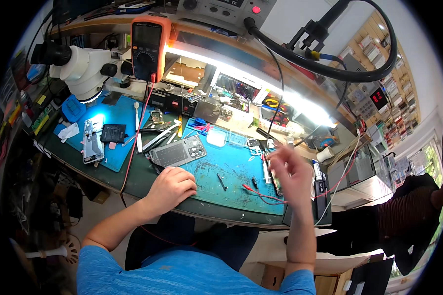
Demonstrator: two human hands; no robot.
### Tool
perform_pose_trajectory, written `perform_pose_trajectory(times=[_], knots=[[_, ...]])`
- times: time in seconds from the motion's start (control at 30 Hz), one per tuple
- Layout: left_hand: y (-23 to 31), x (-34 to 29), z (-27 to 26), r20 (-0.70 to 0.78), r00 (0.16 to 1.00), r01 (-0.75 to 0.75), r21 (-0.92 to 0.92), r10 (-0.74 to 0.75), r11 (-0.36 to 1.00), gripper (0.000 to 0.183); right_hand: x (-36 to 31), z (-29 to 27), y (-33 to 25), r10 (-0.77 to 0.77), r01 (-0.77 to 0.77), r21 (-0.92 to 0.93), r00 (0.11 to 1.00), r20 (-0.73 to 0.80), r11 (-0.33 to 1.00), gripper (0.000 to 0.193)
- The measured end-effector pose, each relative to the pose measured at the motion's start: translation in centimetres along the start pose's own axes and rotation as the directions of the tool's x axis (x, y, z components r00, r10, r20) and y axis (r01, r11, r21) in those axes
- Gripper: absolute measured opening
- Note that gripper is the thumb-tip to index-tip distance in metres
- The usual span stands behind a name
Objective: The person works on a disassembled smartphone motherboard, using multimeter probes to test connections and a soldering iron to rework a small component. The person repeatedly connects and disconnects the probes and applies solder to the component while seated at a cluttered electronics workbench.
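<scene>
- Blue mat (209, 169) covers mid-frame on the dark worktop (66, 150) in the head view, w/ parts + tools spread over it.
- Grey phone body (178, 151) lies flat near centre of frame, just beyond L hand (174, 184); its camera end points toward upper right.
- L hand: lower centre, at mat's near edge, fingers bent. Can't tell if its grip has anything; undersides of fingers hidden.
- R hand (291, 172): right of centre, raised above mat's right part, blurred, fingers curled. Can't tell whether its grip is empty or on sth small.
- Small dark strip (222, 182) lies loose btwn the hands; red clip (248, 188) + black clip (255, 183) to its right, neither on the phone body.
- Left of frame: opened phone (92, 140), w/ black flat block (114, 133), prob. a batt., just beside it.
- Progress, my read: approx. midway. Done: phone at left open, block out of it. Left: nothing looks closed up, strip unattached, clips unhooked.
- Orange multimeter (147, 46) upper left, microscope (79, 73) further left; neither in hand.
</scene>
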State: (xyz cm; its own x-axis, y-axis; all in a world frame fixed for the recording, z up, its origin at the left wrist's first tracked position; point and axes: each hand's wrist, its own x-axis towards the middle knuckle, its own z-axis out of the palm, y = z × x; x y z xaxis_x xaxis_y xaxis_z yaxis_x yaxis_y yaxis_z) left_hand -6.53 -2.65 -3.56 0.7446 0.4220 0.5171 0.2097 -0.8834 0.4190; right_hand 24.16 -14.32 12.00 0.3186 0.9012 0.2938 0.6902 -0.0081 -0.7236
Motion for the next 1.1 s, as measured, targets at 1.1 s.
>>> perform_pose_trajectory(times=[1.1], knots=[[0.5, 6.4, 1.2, -0.053, 0.950, 0.268, -0.366, -0.308, 0.891, 0.049, -6.5, 11.4, 6.5, -0.453, 0.455, -0.307, 0.888, 0.083, 0.836, 0.034]])
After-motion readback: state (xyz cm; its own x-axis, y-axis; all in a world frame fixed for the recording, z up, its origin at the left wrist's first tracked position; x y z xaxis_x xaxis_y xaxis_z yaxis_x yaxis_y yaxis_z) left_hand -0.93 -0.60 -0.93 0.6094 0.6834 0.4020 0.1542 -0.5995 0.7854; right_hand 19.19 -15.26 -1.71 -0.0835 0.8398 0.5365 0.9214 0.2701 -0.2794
